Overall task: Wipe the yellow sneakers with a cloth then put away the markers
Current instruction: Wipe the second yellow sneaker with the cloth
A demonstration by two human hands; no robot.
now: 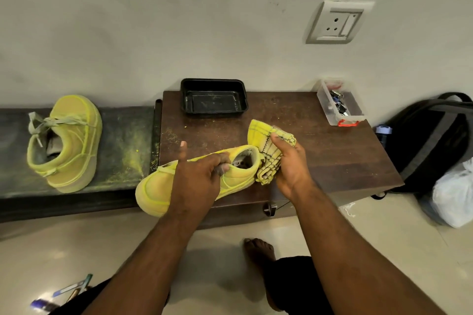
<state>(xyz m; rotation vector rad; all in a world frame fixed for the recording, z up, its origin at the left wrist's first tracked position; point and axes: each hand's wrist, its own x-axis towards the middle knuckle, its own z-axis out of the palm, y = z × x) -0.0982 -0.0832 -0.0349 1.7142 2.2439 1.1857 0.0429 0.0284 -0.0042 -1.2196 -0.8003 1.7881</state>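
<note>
My left hand (197, 176) grips a yellow sneaker (156, 186) by its collar, fingers curled into the opening, holding it over the front edge of the brown wooden table (320, 161). My right hand (289, 161) holds a folded yellow checked cloth (263, 135) against the sneaker's heel. The second yellow sneaker (67, 140) lies on its side on the dark bench (122, 140) to the left. Several markers (64, 294) lie on the floor at the bottom left, blurred.
A black empty tray (213, 96) stands at the table's back edge. At the back right corner is a clear box (337, 105) with keys. A black backpack (430, 140) and white plastic bag (455, 194) lie right of the table. Yellow dust covers the bench.
</note>
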